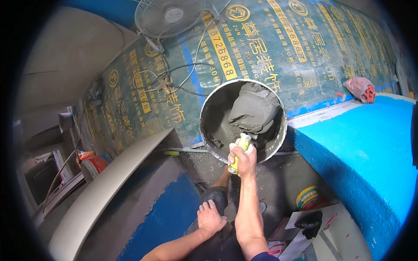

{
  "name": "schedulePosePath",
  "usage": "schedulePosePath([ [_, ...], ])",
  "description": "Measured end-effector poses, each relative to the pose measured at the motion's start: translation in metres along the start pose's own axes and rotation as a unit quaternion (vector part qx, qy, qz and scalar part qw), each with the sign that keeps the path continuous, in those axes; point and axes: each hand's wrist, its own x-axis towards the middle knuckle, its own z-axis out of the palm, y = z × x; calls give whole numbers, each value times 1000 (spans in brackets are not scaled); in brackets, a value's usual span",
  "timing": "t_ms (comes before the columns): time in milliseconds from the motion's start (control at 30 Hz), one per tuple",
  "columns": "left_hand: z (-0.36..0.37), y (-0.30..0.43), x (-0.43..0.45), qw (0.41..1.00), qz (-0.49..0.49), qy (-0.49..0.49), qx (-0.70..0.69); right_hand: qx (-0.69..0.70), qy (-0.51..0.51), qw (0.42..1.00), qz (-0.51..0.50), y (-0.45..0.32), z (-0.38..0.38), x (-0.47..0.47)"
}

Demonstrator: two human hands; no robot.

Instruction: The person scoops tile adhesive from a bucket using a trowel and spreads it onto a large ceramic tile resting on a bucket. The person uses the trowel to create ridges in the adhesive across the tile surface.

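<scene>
My right hand is closed around the yellow-green handle of a hand tool, probably a trowel. Its blade is hidden by grey mortar. The handle reaches over the near rim of a round bucket, whose inner wall is smeared grey. Beyond the handle, a thick lump of wet mortar fills the far right of the bucket's mouth; whether it sits on the blade or in the bucket I cannot tell. Lower down, my left hand lies on my dark-clothed knee, holding nothing, its fingers slightly bent.
Green printed protective sheeting covers the floor ahead, with a fan and loose cables on it. A bright blue coated ledge stands right, bearing a bag of red pieces. A long pale board leans left. Tile offcuts lie lower right.
</scene>
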Motion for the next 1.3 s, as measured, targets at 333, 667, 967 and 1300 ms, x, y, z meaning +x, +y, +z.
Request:
schedulePosePath([
  [333,111,8,-52,986,11,154,55,29,-99,995,-11,-19,-51,-176],
  [667,261,1,-70,951,-9,214,222,-272,99,954,71,-9,-333,-534],
  [967,302,-12,-76,941,-23,222,255,-594,496,599,203,69,-601,-763],
  [1300,302,-1,-84,949,-22,224,220,-526,592,566,230,132,-668,-780],
])
